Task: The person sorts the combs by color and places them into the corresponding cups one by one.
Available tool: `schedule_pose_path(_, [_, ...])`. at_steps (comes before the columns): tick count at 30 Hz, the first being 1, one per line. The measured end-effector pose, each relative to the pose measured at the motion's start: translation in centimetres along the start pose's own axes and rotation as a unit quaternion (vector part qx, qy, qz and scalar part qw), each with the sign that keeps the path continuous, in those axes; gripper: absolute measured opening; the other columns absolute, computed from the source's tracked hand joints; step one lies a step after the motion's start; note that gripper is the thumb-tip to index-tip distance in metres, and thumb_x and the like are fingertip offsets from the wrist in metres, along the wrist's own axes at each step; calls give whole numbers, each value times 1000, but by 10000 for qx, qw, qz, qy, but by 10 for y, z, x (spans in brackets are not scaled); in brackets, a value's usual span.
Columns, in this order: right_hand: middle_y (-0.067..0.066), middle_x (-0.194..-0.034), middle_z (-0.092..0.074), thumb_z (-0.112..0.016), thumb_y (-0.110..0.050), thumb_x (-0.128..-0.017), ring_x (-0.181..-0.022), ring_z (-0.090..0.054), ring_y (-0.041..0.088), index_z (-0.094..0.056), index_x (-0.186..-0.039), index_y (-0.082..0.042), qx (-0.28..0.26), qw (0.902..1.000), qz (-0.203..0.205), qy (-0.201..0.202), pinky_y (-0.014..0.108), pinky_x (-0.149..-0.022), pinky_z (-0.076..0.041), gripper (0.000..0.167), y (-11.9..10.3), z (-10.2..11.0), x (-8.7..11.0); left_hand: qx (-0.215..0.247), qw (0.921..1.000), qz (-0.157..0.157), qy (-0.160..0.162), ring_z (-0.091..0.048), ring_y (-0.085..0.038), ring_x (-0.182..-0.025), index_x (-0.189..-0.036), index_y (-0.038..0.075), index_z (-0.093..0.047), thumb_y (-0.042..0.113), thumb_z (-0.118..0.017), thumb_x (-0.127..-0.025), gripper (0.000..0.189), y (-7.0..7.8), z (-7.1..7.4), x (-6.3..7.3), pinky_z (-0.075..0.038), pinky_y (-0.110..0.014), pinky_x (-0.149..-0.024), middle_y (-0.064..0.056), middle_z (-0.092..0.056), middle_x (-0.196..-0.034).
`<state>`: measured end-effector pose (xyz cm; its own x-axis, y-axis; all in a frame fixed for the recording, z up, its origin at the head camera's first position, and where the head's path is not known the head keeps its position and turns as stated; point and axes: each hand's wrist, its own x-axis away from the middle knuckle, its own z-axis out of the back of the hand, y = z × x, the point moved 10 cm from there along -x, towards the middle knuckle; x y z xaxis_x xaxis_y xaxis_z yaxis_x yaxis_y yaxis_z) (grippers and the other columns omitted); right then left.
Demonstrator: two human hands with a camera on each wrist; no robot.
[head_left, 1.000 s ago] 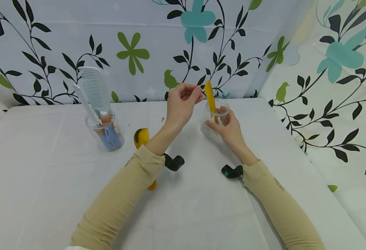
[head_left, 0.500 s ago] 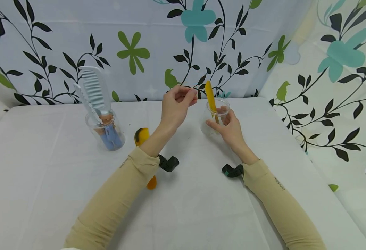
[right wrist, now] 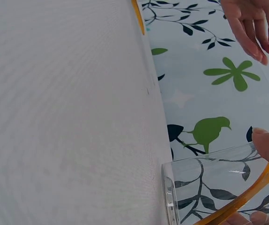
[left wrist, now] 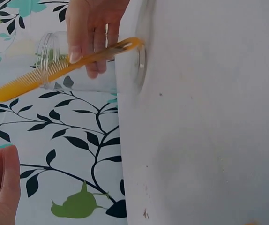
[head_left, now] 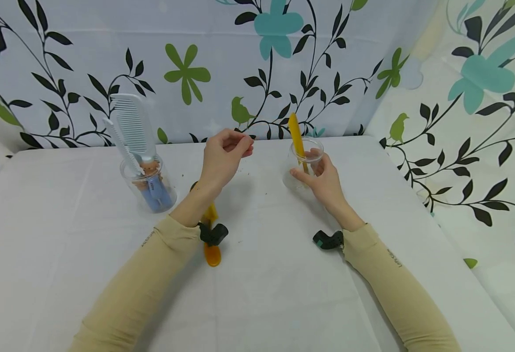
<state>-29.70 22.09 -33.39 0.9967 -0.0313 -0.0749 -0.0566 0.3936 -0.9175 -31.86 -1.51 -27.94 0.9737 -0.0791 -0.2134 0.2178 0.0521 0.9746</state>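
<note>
My right hand (head_left: 326,188) grips a clear jar (head_left: 289,180) near the back edge of the table, thumb on one side and fingers round the other. A yellow comb (head_left: 296,136) leans in the jar with its toothed end sticking out above the rim. In the left wrist view the comb's looped orange handle (left wrist: 133,43) reaches down towards the jar's base. To the left, my left hand (head_left: 223,159) is raised over the table with loosely bent fingers and nothing in them. Beneath its wrist lies a yellow-orange long-handled object (head_left: 212,255), partly hidden by the arm.
At the left stands another clear jar (head_left: 167,188) holding a pale blue comb (head_left: 132,124) and a bear figure (head_left: 150,167) in blue. Small dark specks dot the white table (head_left: 275,283). A leaf-patterned curtain (head_left: 222,44) hangs behind the table's far edge.
My left hand has drawn away from the comb's top, moving left and slightly down over the table. The right hand, jar and comb stay in place.
</note>
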Motion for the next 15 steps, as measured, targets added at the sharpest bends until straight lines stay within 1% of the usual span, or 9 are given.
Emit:
schedule_pose_path(3, [11, -152, -45, -75, -25, -91, -149, -31, 32, -36, -147, -3, 14, 10000, -32, 13, 42, -124, -26, 72, 0, 0, 0, -340, 9993, 67, -100, -71, -18, -89, -107, -2, -65, 16, -64, -98, 21, -4, 9, 2, -59, -24, -87, -14, -72, -106])
schedule_pose_path(7, [13, -153, -44, -73, -25, -92, -149, -31, 33, -35, -148, -3, 25, 10000, -8, 20, 44, -124, -26, 71, 0, 1, 0, -760, 9968, 115, -206, -70, -25, -91, -106, -1, -65, 19, -64, -98, 21, -10, 19, 6, -59, -25, -86, -16, -72, -105])
schedule_pose_path(9, [14, -153, -43, -73, -24, -93, -149, -31, 33, -35, -148, -2, 27, 10000, -3, 18, 43, -124, -26, 70, 2, 1, -2, -998, 9946, 143, -241, -70, -26, -91, -107, -1, -66, 20, -63, -99, 22, -11, 23, 8, -59, -27, -87, -17, -72, -105])
schedule_pose_path(12, [12, -153, -44, -73, -24, -92, -149, -31, 31, -36, -148, -4, 45, 10000, -36, 29, 42, -124, -26, 70, 9, 0, -7, -1414, 9894, 177, -283, -70, -22, -91, -108, 1, -66, 22, -61, -100, 22, -13, 31, 11, -58, -28, -88, -15, -72, -105])
schedule_pose_path(15, [8, -153, -45, -75, -28, -91, -149, -31, 28, -36, -149, -8, 38, 10000, -20, 46, 41, -124, -25, 73, 23, 0, -15, -1899, 9813, 128, -276, -70, -21, -91, -108, 4, -67, 23, -60, -100, 22, -15, 38, 13, -56, -28, -84, -13, -73, -102])
